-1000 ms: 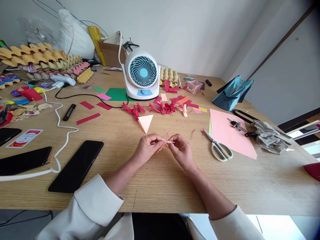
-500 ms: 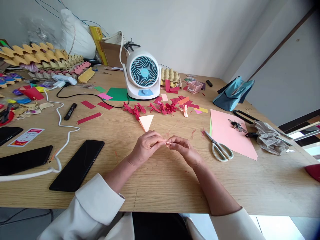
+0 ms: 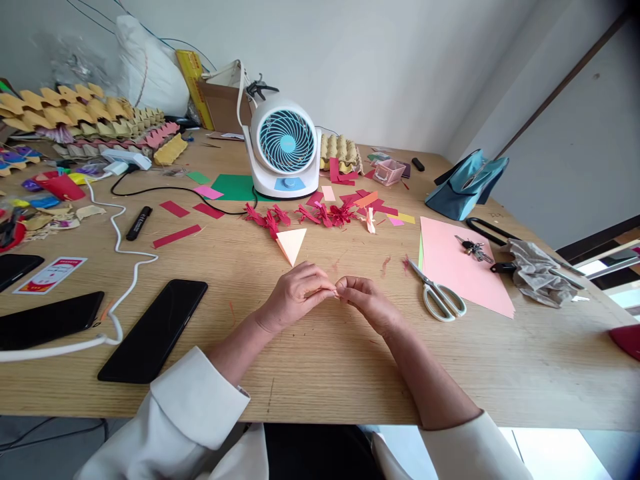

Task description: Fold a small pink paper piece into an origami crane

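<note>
Fingertip to fingertip, my left hand [image 3: 300, 293] and my right hand [image 3: 369, 303] pinch a small piece of pale pink paper [image 3: 337, 294] above the wooden table. Fingers cover most of the piece, so its shape is hard to see. Just beyond my left hand lies a folded cream paper triangle [image 3: 291, 245]. Behind it run several twisted red paper pieces [image 3: 323, 215], with one pale fringed paper piece [image 3: 370, 220] at their right end. White-handled scissors [image 3: 440, 297] rest to the right of my right hand.
A white fan [image 3: 286, 150] stands at the back. Pink paper sheets [image 3: 465, 267] with keys [image 3: 475, 249] on them lie right, near a blue bag [image 3: 460, 190]. Phones [image 3: 155, 330], a white cable [image 3: 135, 287] and a black marker [image 3: 139, 223] are left. Egg trays [image 3: 85, 120] are stacked far left.
My fingertips have come closer together around the paper, and less of it shows. The view has shifted very slightly; the things on the table have stayed put.
</note>
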{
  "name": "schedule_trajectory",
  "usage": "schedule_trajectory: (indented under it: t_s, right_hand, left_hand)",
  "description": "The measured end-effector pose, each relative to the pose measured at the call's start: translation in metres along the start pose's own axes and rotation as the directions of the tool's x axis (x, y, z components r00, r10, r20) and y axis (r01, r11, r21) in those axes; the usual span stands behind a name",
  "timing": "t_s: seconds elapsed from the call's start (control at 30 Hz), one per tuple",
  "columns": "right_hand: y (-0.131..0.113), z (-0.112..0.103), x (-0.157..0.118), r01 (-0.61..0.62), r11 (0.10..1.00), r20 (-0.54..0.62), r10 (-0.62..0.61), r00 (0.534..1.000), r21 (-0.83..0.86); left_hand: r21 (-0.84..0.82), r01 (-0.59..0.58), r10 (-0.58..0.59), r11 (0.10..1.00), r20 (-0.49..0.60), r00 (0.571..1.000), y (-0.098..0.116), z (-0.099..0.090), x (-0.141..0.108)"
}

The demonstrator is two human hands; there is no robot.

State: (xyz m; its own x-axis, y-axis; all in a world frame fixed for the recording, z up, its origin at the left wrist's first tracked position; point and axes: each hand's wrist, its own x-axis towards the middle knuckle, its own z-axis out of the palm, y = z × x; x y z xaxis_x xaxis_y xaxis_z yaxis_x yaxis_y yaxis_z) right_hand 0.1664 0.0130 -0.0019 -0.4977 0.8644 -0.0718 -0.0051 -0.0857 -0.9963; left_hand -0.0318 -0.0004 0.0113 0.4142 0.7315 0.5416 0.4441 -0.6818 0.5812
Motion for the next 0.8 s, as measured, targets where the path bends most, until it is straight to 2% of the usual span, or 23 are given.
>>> schedule_trajectory:
  t_s: [0.1,0.27,0.53,0.8]
  right_hand:
    - [0.0015,-0.0008,0.0003,-0.015,1.0,0.03,0.015,0.999,0.001]
    - [0.0028,-0.0016,0.0011,-0.032,0.999,0.009,0.032,0.999,-0.003]
    - [0.0002,-0.0026,0.0001,-0.106,0.992,0.04,0.103,0.994,0.073]
    - [-0.0029,-0.0026,-0.0003,-0.153,0.978,0.073,0.143,0.987,0.142]
  left_hand:
    - [-0.005,0.007,-0.007,1.0,-0.001,1.0,-0.0008,0.0003,0.0]
    - [-0.007,0.006,-0.006,1.0,-0.003,1.0,-0.0003,0.0011,-0.0003]
    - [0.093,-0.144,0.149,0.985,-0.053,0.987,-0.0013,0.0022,0.0001]
    - [0.121,-0.206,0.215,0.971,-0.07,0.974,-0.004,0.0028,-0.0002]
